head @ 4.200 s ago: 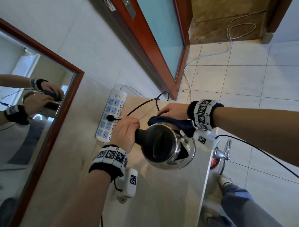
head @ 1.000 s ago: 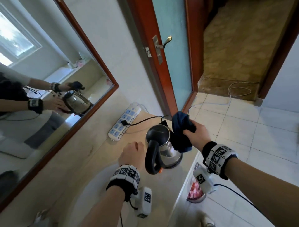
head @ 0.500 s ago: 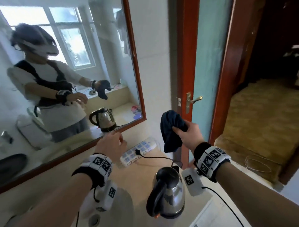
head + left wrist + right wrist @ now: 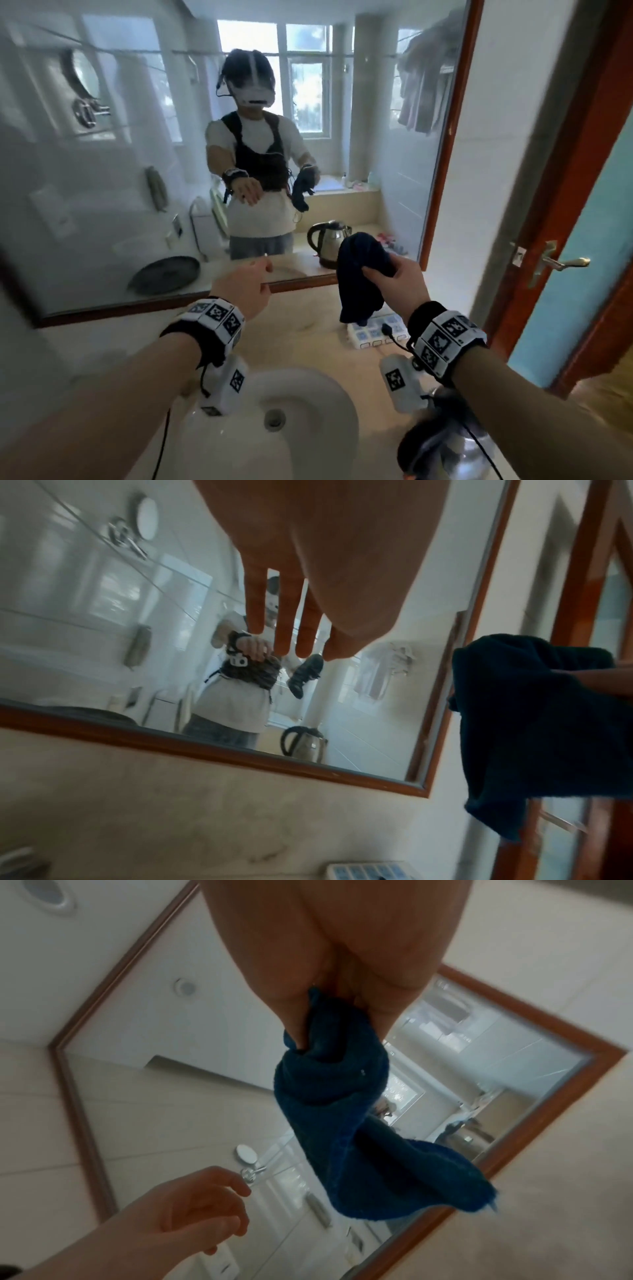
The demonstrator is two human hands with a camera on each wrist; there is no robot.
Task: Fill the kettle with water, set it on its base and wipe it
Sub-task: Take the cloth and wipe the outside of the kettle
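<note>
wipe looks done: your right hand (image 4: 399, 284) grips the cloth (image 4: 359, 277), left hand (image 4: 245, 291) slack and empty, kettle (image 4: 448, 448) below, so drop the cloth next.

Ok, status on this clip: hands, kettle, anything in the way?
Left hand open, holding nothing. Right hand grips dark blue cloth, raised off the kettle. Kettle on counter right of the sink, untouched. Nothing in the way.
</note>
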